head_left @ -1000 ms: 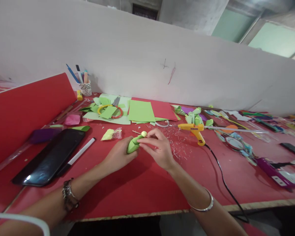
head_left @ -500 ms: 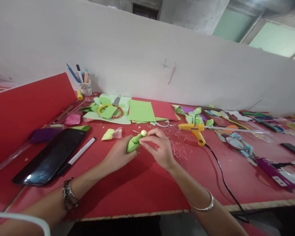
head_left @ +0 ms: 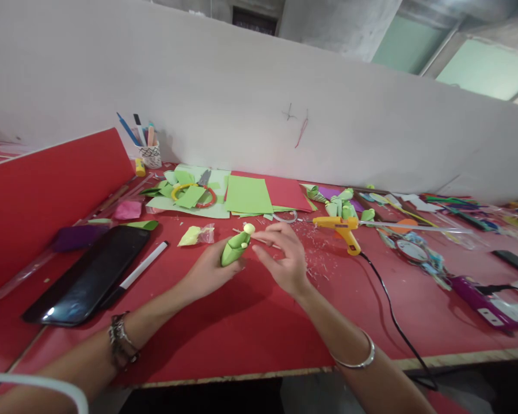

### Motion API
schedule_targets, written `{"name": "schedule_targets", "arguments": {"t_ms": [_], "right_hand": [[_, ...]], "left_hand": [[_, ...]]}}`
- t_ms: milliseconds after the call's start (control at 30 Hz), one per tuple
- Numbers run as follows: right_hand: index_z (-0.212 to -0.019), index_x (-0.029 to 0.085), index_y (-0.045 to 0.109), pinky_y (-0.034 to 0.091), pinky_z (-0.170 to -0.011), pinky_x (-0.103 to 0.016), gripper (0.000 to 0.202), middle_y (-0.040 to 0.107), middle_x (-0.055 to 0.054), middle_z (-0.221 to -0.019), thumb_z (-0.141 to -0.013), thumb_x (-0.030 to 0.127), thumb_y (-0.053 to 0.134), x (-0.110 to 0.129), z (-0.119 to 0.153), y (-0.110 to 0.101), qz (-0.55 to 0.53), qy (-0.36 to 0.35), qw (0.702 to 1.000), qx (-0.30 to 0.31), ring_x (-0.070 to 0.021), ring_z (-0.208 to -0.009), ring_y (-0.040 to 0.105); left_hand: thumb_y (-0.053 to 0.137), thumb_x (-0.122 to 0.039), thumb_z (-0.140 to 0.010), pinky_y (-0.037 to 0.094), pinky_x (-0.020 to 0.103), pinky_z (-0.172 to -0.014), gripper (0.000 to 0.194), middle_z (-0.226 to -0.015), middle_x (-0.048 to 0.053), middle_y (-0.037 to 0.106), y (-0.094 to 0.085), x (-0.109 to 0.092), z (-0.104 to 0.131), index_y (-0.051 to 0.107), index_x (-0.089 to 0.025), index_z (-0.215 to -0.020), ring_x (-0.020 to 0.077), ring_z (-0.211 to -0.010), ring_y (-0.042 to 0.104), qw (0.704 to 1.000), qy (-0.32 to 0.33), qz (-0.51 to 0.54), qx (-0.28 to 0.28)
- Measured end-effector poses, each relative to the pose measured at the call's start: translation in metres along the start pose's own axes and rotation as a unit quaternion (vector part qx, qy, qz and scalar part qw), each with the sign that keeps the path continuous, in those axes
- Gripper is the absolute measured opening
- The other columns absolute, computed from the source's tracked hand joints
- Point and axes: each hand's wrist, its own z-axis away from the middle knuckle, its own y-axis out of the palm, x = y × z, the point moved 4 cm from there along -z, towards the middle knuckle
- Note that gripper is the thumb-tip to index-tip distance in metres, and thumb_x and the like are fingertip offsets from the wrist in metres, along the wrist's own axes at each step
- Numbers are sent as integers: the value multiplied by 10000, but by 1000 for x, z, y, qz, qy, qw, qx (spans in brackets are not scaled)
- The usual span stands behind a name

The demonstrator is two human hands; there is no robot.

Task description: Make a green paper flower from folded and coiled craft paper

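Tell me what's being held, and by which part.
The left grip holds the green paper piece around its lower, wider end; the right grip is open and appears to hold nothing.

And the folded green paper piece (head_left: 232, 252) is being held aslant, leaning toward one o'clock! A pale-yellow ball (head_left: 249, 229) is crowning that tip; a smaller yellowish bead (head_left: 244, 245) is showing at two o'clock.
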Motion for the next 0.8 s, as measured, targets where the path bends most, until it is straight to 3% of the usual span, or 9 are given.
{"name": "schedule_targets", "arguments": {"t_ms": [100,200,300,367,600,800], "right_hand": [[-878,236,572,434,-641,-281,121,488,-10,-776,-777,213,511,-6,0,-4,3,37,997,-61,-125,-665,471],[-842,216,568,431,-627,-267,92,502,-13,-776,-783,216,498,-11,1,6,5,51,999,-2,-125,-674,485],[-918,216,567,436,-631,-259,159,513,-26,-836,-765,230,528,-15,5,19,11,59,995,82,-137,-738,509],[-974,226,559,441,-663,-266,213,513,-30,-860,-763,217,531,-17,7,23,18,58,993,103,-147,-792,516],[-900,228,604,445,-707,-270,153,460,-26,-832,-766,213,531,-17,10,24,80,14,992,98,-145,-789,503],[-829,218,596,449,-692,-281,106,456,-30,-837,-747,182,540,-13,8,20,104,14,992,64,-151,-786,495]], "left_hand": [[539,-359,-697,391,255,-598,238,-728,4,565,-1,13,-2,533,-158,-824,146,-667,514,993,-92,74,-21],[558,-370,-695,406,284,-717,275,-860,38,603,0,19,-4,561,-166,-881,174,-812,545,979,-124,161,-33],[567,-322,-697,384,290,-840,273,-989,63,608,2,13,-4,586,-166,-920,185,-962,525,966,-116,229,-14],[572,-285,-696,369,282,-890,257,-1030,61,607,4,7,-4,597,-165,-922,180,-1003,515,958,-99,269,4],[574,-172,-692,380,278,-927,238,-1013,48,630,9,5,-1,598,-157,-928,164,-966,558,903,-125,411,-2],[569,-194,-711,386,330,-913,316,-1107,57,572,11,3,-1,563,-177,-1027,197,-1026,515,907,-62,413,63]]}}
